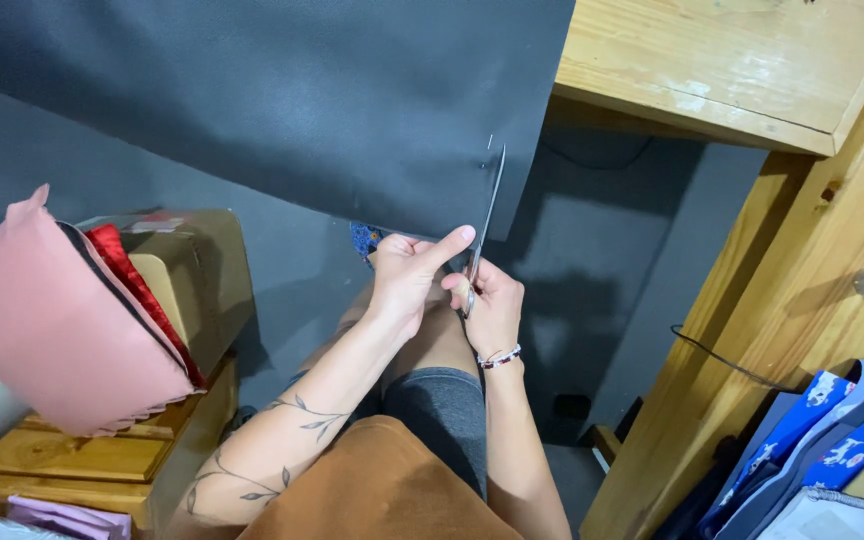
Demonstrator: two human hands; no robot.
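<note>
Watching from the head camera, I see a large black sheet (282,100) hanging across the upper part of the view, its lower right corner held just above the person's knees. It looks like faux leather or a coated fabric with a faint grain; I judge it light but floppy, fairly smooth on the face and not fragile, so it wants a grip close to the cut line to stay taut. The left hand (410,275) does that: its fingers are curled together under the sheet's bottom edge, with one finger stretched out straight along that edge towards the blades. The right hand (492,305) is closed around the handles of a pair of scissors (485,225), whose slim steel blades point upward along the sheet's right edge and appear to bite into it near the corner; whether the blades are parted or shut I cannot tell. A beaded bracelet (499,356) circles the right wrist. To the left, a pink fabric pouch (62,320) with a scalloped edge stands open on a wooden stand (102,455), with a red padded lining (137,290) showing inside. At the bottom right lie folded blue pieces printed with white figures (832,435); the pattern is too small to make out. A pale wooden shelf (732,60) juts out overhead on the right.
</note>
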